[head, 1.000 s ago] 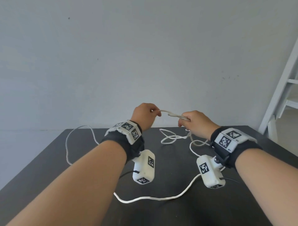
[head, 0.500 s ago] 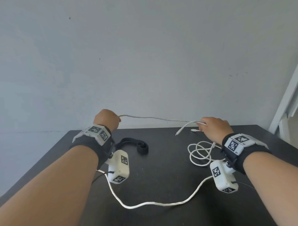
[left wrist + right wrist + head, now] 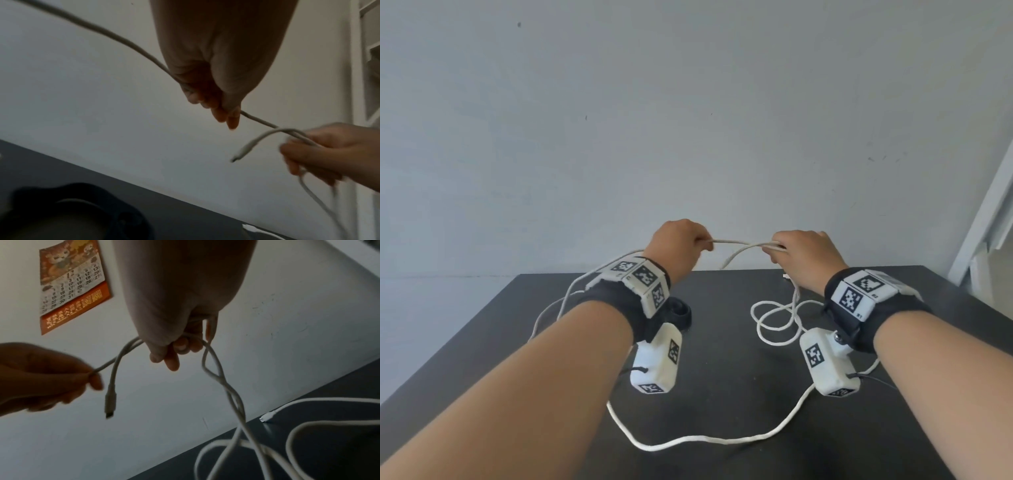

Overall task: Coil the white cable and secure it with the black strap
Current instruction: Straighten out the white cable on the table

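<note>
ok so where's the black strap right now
In the head view the black strap lies on the dark table, left of centre, mostly hidden behind the left wrist; neither the left hand nor the right hand touches it.

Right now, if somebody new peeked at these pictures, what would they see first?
First, two hands raised above the dark table: the left hand pinches the white cable and the right hand grips several strands of it. One plug end dangles between the hands, and more cable trails in loops over the table. The black strap lies on the table behind the left wrist.
</note>
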Demonstrator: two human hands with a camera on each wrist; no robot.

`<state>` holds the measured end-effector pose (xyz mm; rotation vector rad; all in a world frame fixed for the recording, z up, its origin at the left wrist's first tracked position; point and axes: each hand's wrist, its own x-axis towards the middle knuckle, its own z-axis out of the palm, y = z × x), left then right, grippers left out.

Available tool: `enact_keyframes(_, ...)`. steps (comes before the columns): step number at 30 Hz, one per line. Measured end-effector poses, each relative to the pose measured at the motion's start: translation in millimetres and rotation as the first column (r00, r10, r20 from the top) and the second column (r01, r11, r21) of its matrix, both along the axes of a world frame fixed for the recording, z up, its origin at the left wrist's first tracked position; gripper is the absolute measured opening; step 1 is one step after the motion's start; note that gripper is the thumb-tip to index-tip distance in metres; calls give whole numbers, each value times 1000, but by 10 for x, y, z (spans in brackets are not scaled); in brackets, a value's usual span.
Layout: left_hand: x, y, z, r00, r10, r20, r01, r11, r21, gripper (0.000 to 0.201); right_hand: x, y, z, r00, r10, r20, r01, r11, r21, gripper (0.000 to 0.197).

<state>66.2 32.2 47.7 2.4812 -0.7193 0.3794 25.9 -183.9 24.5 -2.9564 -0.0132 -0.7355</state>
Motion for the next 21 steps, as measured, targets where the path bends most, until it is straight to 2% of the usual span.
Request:
enact_keyframes(3, 193, 362, -59, 982, 183, -42, -184, 983, -27, 24, -16, -151, -55, 996, -74, -55, 76, 996, 49, 38)
enact_keyframes(6, 347, 762, -154, 915, 391, -103, -392, 920, 15, 22, -46, -247, -124, 983, -132, -127, 149, 980, 133, 33)
enact_keyframes(9, 365, 940, -252, 848, 503, -169, -478, 862, 168, 17, -47, -187, -124, 978, -118, -174, 146, 977, 158, 25)
enact_keyframes(10, 353, 913, -284, 850, 498, -171, -460, 860, 218, 17, -36, -134, -106, 979, -91, -180, 125, 974, 191, 26)
enact_keyframes(12, 288, 754, -298, 901, 387, -196, -346, 913, 216, 19, 2, -12, -56, 984, -50, -173, 93, 965, 247, 28)
enact_keyframes(14, 185, 519, -269, 948, 177, -264, -157, 983, 93, 22, 21, 102, -3, 982, -38, -186, 82, 969, 235, 26)
enact_keyframes(16, 84, 289, -234, 943, -14, -333, -7, 998, -62, 24, 35, 185, 33, 979, -21, -203, 67, 973, 222, 25)
enact_keyframes(18, 46, 124, -225, 948, -89, -306, 52, 990, -127, 22, 51, 233, 55, 979, 18, -202, 39, 961, 275, 25)
enact_keyframes(21, 57, 47, -245, 963, -92, -255, 55, 988, -147, 10, 57, 242, 68, 980, 98, -173, -23, 920, 390, 27)
